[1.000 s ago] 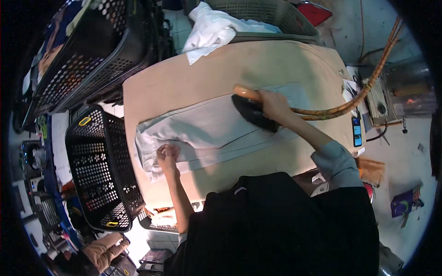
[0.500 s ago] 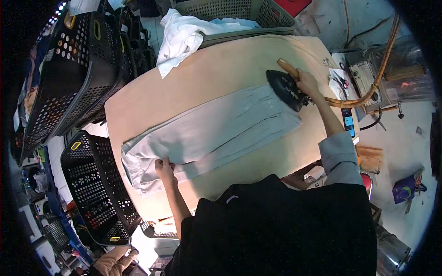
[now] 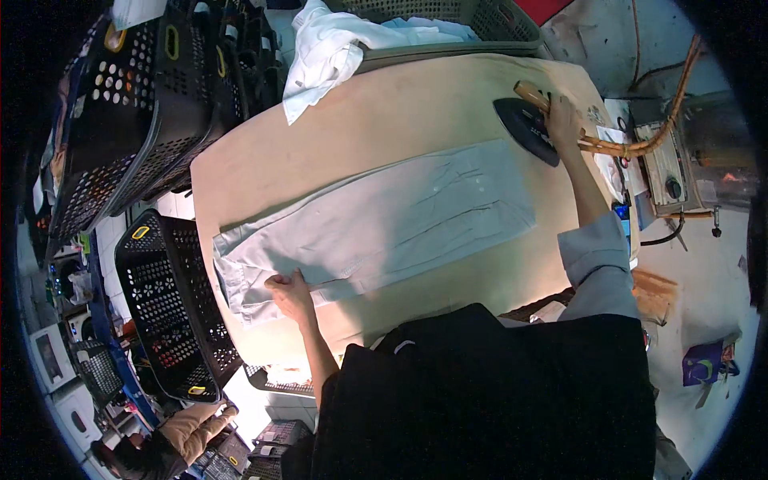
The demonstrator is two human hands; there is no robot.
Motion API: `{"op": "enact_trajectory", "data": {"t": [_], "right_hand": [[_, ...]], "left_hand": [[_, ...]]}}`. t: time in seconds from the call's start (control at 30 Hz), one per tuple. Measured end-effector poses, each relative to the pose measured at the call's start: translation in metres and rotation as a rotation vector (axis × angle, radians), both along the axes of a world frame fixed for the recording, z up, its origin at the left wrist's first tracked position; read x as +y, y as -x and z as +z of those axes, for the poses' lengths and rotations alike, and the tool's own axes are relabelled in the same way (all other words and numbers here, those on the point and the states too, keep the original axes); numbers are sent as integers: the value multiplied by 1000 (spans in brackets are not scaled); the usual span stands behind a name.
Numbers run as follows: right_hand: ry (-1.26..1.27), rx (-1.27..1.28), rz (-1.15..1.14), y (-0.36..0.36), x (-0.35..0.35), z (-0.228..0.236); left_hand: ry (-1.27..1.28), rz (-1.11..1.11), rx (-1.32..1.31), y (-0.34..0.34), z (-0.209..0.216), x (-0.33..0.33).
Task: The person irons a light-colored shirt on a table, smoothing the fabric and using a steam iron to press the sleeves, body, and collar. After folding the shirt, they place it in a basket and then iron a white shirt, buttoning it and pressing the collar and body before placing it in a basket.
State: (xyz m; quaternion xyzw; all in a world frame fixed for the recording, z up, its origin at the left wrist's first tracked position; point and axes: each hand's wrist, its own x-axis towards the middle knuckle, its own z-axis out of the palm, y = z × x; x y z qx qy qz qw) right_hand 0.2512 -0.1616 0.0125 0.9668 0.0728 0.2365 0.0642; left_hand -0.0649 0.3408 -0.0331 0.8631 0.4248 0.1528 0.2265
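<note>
Pale grey folded trousers [image 3: 376, 216] lie slantwise across a beige padded ironing table [image 3: 448, 92]; the waistband end is at the left and some creases run along the near side. My left hand [image 3: 294, 300] rests near the waistband, its fingers curled closed on the cloth. At the far right, my right hand [image 3: 564, 124] is wrapped round the wooden handle of a black iron [image 3: 524, 128]. The iron is beyond the right end of the trousers, apart from them. A wrapped hose [image 3: 616, 147] leads from the iron toward the upper right.
A basket [image 3: 500, 28] at the far edge holds white clothing [image 3: 324, 56], which hangs onto the table. Dark perforated baskets [image 3: 172, 320] stand at the left. Scissors, a phone [image 3: 622, 210] and a metal box [image 3: 672, 180] sit at the right. Another person [image 3: 164, 444] is at lower left.
The iron in my right hand has come off the right end of the trousers, moving up and right. My left hand stays near the waistband, and the view has shifted slightly.
</note>
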Motion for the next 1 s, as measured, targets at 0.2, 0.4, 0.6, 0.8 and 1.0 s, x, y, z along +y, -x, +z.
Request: {"op": "enact_trajectory", "data": {"t": [0.2,0.4,0.6,0.8,1.0], "right_hand": [[66,121,553,73,51,5],[-66,117,389,93,70,-37],[47,224,441,69,86,-51],[146,231,534,57,84,-38],[124,252,424,33,97,-36]], "left_hand": [[-342,-320,-134,-18,24,-12],[-209,-827,-182,-63,19,-70],[-143,-1322,-45,-97,11,-156],[-152,-1381,-57,-115,0,-175],[-135,-1402,25,-120,-3,-182]]}}
